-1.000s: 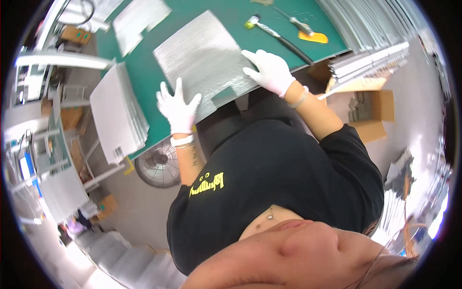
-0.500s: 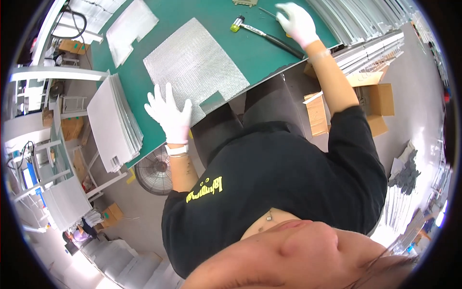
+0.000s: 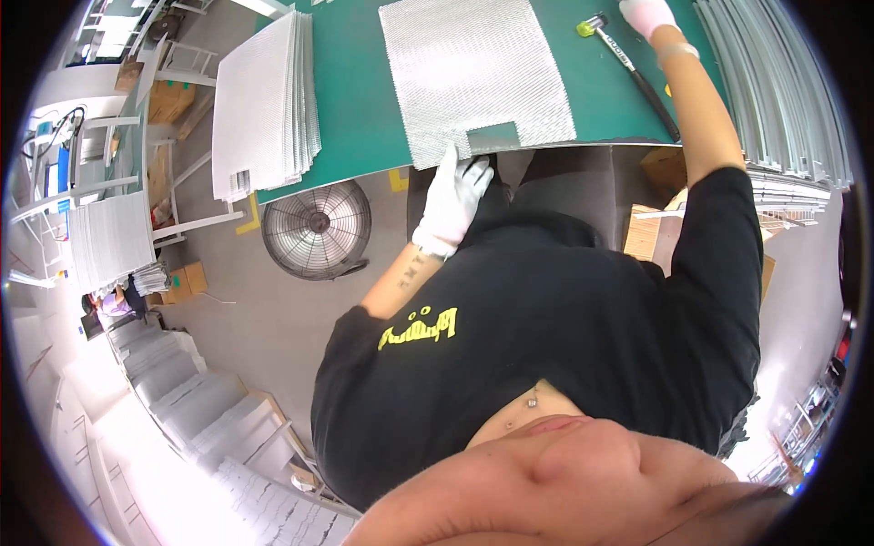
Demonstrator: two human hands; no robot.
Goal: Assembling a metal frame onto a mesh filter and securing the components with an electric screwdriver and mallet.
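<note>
A silver mesh sheet (image 3: 478, 73) with a rectangular notch in its near side lies on the green tabletop (image 3: 350, 109). My left hand (image 3: 455, 202), in a white glove, is at the sheet's near left corner. One digit overlaps the sheet's edge beside the notch, while the others are loosely bent and apart in front of it. My gloved right hand (image 3: 649, 15) is at the top rim of the view, beyond a mallet (image 3: 628, 64) with a black handle and a yellow-green face. The picture's edge cuts off its fingers, so any hold is hidden.
Left on the table stands a stack of mesh sheets (image 3: 264, 109), overhanging the near edge. Long metal strips (image 3: 769, 91) are piled at the right. A round floor fan (image 3: 317, 227) stands below the table, and cardboard (image 3: 642, 232) lies under the right side.
The view has shifted, so the table appears higher and straighter. My left hand has gone from spread over the sheet's left side to its near edge. My right hand is now partly out of view.
</note>
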